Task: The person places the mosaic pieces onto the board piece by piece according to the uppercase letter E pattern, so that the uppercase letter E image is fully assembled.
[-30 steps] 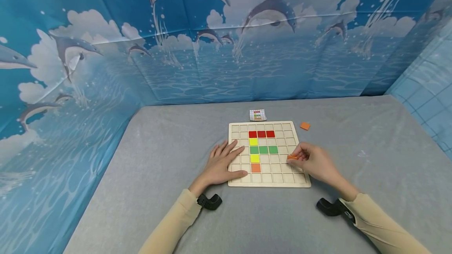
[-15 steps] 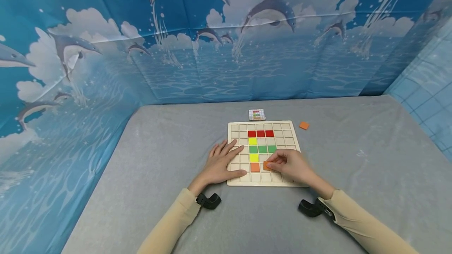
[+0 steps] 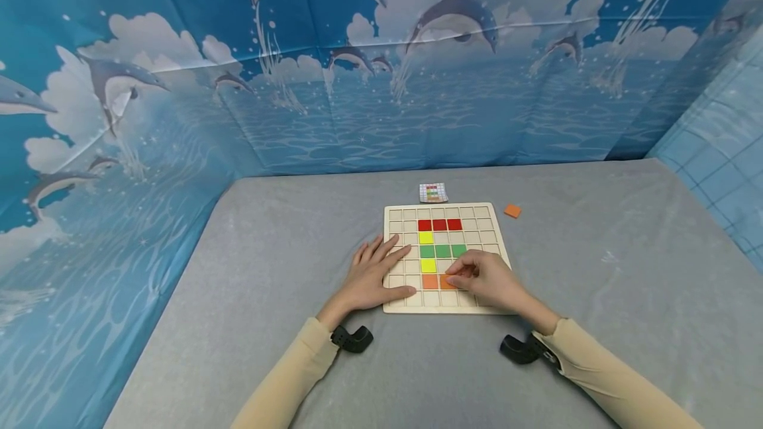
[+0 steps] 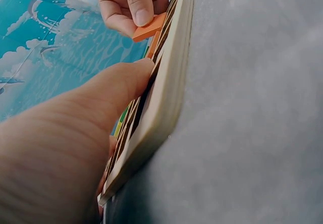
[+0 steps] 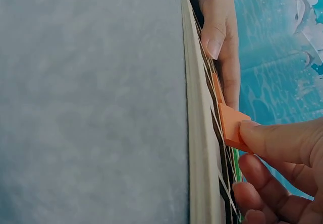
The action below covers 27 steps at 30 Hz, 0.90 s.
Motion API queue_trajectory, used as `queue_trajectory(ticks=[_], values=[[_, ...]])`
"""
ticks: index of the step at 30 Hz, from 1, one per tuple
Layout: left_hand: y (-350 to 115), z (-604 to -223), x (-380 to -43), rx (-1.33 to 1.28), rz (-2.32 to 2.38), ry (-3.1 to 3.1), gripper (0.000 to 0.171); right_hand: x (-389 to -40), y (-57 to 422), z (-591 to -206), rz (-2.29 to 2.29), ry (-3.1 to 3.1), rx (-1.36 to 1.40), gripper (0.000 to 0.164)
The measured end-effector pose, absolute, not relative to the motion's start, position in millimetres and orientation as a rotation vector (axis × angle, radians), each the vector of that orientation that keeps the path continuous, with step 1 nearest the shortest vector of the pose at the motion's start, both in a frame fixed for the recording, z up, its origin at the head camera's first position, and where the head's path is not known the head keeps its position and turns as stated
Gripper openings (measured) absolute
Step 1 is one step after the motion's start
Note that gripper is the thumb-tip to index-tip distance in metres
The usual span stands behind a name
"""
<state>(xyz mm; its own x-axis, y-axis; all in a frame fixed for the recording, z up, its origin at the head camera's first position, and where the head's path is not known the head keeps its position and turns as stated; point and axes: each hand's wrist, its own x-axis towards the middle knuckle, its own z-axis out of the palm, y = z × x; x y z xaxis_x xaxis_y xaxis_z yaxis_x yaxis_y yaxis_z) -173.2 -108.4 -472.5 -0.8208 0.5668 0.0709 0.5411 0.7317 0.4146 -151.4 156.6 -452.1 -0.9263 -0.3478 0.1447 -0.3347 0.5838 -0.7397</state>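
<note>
My right hand (image 3: 490, 280) pinches an orange square tile (image 5: 234, 126) between thumb and fingers. In the right wrist view the tile is tilted, one edge down at the wooden grid board (image 3: 471, 308), beside an orange tile (image 3: 430, 282) lying in its cell. My left hand (image 3: 371, 278) rests with spread fingers on the board's left side, thumb near the front. Red tiles (image 3: 439, 225) form a row near the back of the grid. Below them sit a yellow tile (image 3: 426, 238), a row of green tiles (image 3: 443, 251) and another yellow tile (image 3: 428, 266).
A small card (image 3: 432, 192) with a coloured grid pattern lies behind the board. One loose orange tile (image 3: 512, 211) is on the grey cloth (image 3: 286, 250) to the board's back right. A blue dolphin-print curtain (image 3: 357, 118) stands behind the table.
My right hand has carried the orange tile leftward from the board's right side to the cell beside the placed orange tile, then lowered it slightly. The left hand has stayed put.
</note>
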Motion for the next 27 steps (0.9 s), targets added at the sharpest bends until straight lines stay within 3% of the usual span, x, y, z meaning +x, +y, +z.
queue_trajectory(ticks=[27], values=[[-109, -472, -173, 0.938, 0.655, 2.874, 0.079, -156, 168, -448, -1.191, 2.717, -0.774, 0.009]])
